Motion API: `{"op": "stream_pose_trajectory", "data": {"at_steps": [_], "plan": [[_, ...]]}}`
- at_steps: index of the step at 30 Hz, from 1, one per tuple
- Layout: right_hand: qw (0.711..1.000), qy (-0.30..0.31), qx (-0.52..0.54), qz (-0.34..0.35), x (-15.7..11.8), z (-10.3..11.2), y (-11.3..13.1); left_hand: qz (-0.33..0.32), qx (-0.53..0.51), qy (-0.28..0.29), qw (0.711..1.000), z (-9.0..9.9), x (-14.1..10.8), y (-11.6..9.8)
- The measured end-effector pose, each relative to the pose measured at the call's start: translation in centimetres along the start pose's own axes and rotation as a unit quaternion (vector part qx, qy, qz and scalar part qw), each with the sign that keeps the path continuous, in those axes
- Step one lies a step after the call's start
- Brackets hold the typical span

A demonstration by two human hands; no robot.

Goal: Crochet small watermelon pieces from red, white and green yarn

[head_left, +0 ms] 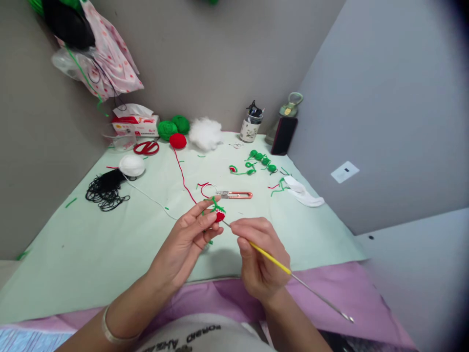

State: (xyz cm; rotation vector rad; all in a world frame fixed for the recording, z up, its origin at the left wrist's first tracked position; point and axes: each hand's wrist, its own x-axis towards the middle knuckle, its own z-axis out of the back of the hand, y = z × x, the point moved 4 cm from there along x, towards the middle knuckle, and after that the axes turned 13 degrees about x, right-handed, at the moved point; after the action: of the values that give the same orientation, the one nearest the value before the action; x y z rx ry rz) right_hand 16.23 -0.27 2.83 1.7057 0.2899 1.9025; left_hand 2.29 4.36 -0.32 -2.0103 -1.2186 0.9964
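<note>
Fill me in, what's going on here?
A person's left hand pinches a small red, white and green yarn piece. The right hand holds a yellow-handled hook, its tip at or close to the piece; contact is too small to tell. Orange snips lie beyond the hands, and a strand from the red yarn ball runs toward the left hand.
</note>
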Motion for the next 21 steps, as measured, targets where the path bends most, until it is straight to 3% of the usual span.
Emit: {"op": "stream_pose_trajectory", "data": {"at_steps": [9,14,21], "plan": [[0.998,0.022,-0.044,0.028,-0.9,-0.7,-0.3,-0.006,-0.023,-0.004,1.0,0.1,0.0,0.2],[0.999,-0.01,-0.031,0.025,-1.6,-1.0,-1.1,0.012,-0.067,-0.007,0.998,0.5,0.4,0.9],[0.999,-0.046,-0.021,0.009,-2.1,-1.5,-1.9,-0.02,0.011,0.035,0.999,-0.1,-0.3,1.0]]}}
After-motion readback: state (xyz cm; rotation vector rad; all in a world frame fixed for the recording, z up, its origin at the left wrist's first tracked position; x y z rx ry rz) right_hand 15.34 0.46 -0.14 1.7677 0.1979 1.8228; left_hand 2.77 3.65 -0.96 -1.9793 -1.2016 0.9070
